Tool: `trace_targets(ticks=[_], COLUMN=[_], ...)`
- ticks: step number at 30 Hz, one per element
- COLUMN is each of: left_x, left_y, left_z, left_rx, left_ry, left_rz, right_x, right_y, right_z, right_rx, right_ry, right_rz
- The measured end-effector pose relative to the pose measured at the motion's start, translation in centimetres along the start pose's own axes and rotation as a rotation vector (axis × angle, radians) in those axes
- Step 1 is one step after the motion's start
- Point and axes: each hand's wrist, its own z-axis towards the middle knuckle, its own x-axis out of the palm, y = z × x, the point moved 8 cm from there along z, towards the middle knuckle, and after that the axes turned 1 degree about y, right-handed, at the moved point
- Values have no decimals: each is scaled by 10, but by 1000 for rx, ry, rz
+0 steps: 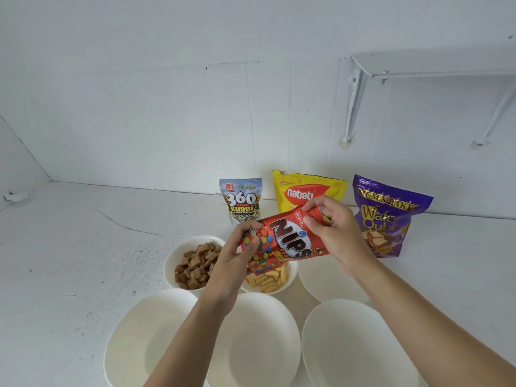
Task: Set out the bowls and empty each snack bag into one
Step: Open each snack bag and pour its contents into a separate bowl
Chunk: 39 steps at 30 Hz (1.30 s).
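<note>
Our left hand (237, 252) pinched the glossy red candy pouch (282, 241) by its base above the white biscuit bowl (291, 276), right hand (332, 227) its top corner; light, slippery, we judged.

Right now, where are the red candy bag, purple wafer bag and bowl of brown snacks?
red candy bag (290, 241): head view, printed front
purple wafer bag (391, 219): head view, front panel
bowl of brown snacks (169, 262): head view, left rim

Bright, even, soft-shadowed light, source perhaps overhead; wide-angle bowing at the edges, slight softness throughout.
</note>
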Motion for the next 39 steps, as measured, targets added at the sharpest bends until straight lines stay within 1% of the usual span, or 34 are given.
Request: trace_targets(ticks=[7, 18, 22, 30, 33, 39], left_x=[21, 26, 27, 28, 30, 29], left_y=[4, 13, 16, 23, 19, -8], left_z=[-1, 9, 16, 25, 26, 27], left_rx=[13, -22, 18, 30, 43, 110], left_ry=[-17, -49, -55, -83, -77, -46], left_rz=[18, 90, 173, 337, 327, 252], right_x=[-20, -28, -29, -33, -33, -35], right_y=[-33, -60, -70, -85, -82, -56], right_z=[-2, 0, -2, -6, -6, -2], right_rx=[43, 51, 67, 149, 172, 114], right_ry=[54, 57, 44, -10, -21, -46], right_rz=[37, 7, -26, -78, -66, -21])
